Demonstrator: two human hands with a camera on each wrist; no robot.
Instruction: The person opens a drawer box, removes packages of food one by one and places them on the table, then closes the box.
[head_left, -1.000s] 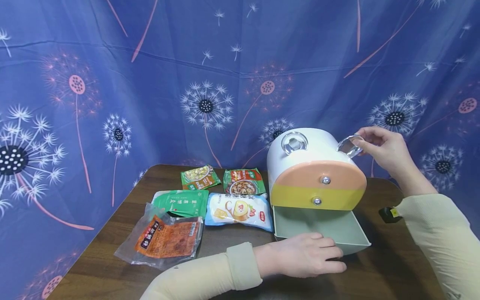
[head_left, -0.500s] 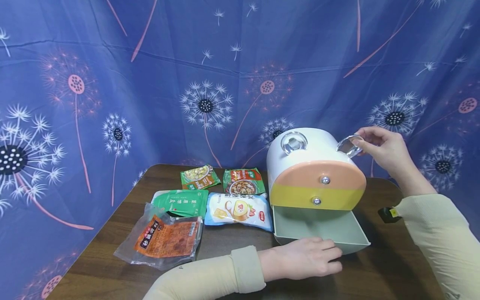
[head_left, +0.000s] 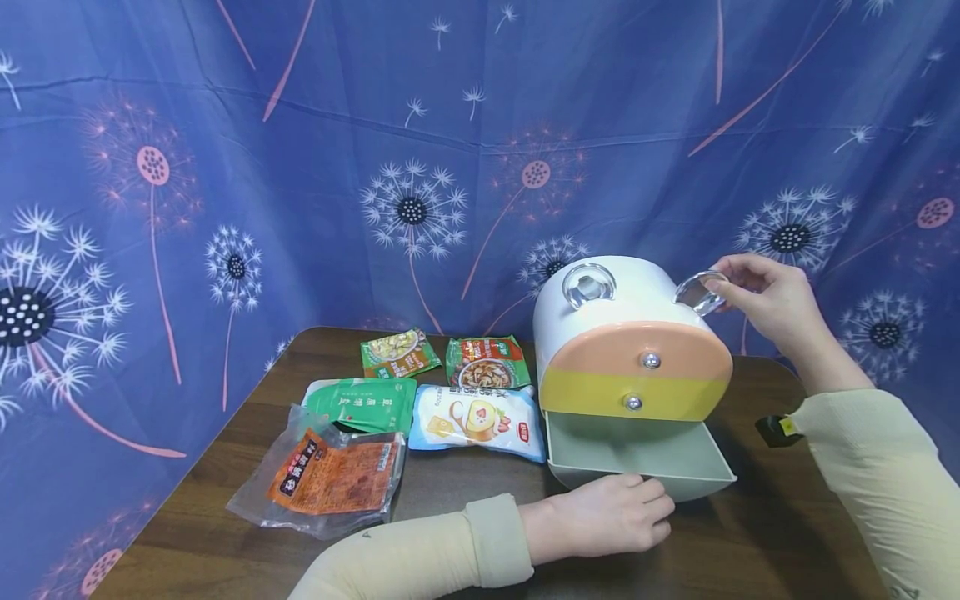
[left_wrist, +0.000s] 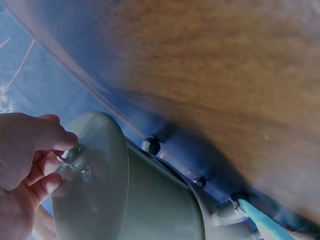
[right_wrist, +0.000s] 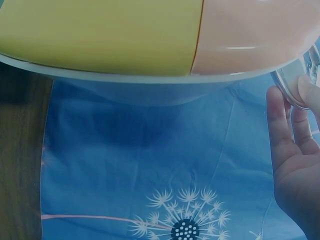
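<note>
A white, round-topped small drawer cabinet (head_left: 637, 292) with a peach drawer front (head_left: 600, 354) and a yellow one (head_left: 592, 392) stands on the right of the table. Its bottom green drawer (head_left: 637, 446) is pulled out, and nothing lies in the part that shows. My left hand (head_left: 600, 517) is at that drawer's front; the left wrist view shows thumb and fingers pinching its small shiny knob (left_wrist: 71, 154). Up on the cabinet's right side, my right hand (head_left: 772, 300) pinches a silver ring-shaped ear (right_wrist: 291, 82) between thumb and fingers. A matching silver ear (head_left: 588, 286) sits on the left.
Left of the cabinet lie a blue-and-white snack bag (head_left: 476, 421), a green pouch (head_left: 367, 404), two small green packets, one of them a noodle-like packet (head_left: 491, 362), and a clear bag with an orange label (head_left: 337, 479). A small black object (head_left: 770, 432) lies near the right sleeve.
The green drawer has slid slightly inward, and my left hand has shifted a little left along with it. My right hand keeps its hold on the silver ear.
</note>
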